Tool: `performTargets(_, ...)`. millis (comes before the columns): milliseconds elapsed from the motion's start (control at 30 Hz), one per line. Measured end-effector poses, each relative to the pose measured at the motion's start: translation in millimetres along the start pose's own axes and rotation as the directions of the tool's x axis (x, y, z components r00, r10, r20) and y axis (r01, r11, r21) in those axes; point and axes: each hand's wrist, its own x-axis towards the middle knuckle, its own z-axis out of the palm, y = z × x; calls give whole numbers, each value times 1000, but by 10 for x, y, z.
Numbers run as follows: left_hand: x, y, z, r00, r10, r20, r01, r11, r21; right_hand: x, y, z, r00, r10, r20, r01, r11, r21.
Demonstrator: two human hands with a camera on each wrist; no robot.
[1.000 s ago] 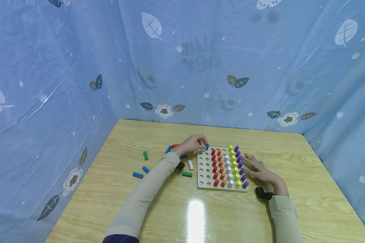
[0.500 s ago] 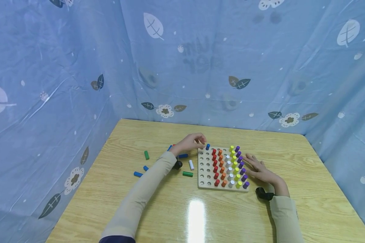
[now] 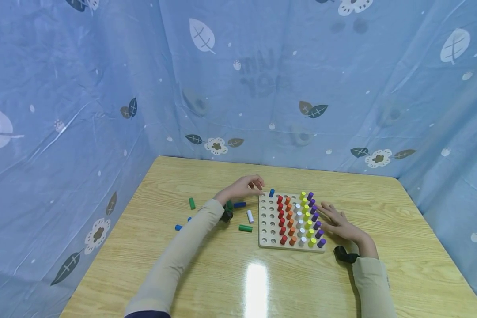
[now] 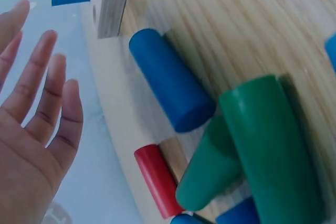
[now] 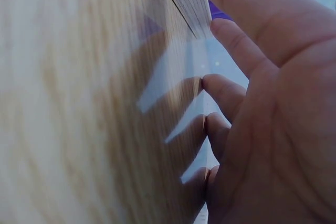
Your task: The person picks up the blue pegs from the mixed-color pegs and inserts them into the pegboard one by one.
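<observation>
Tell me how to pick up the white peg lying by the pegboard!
Pinch the white peg round its middle, probably best from straight above, squeezing its two long sides. It lies flat, lengthwise from near to far, so those rounded sides face left and right. Coming from the near end looks awkward because a green peg lies crosswise there, and the pegboard is close on the right.

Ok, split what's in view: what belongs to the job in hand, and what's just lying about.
Likely part of the job: pegboard, standing pegs, loose pegs beside the board.

Just surroundings: wooden table, leaf-patterned curtain.
</observation>
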Motion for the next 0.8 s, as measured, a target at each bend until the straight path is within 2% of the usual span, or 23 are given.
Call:
performTargets(400, -135, 17, -120, 998, -39, 48, 39, 999, 3, -4, 6, 13, 1000, 6, -7, -6, 1000, 12)
performTargets(800, -265, -19, -210, 991, -27, 132, 22, 999, 33, 0, -11, 11, 1000, 20, -6, -20, 1000, 0)
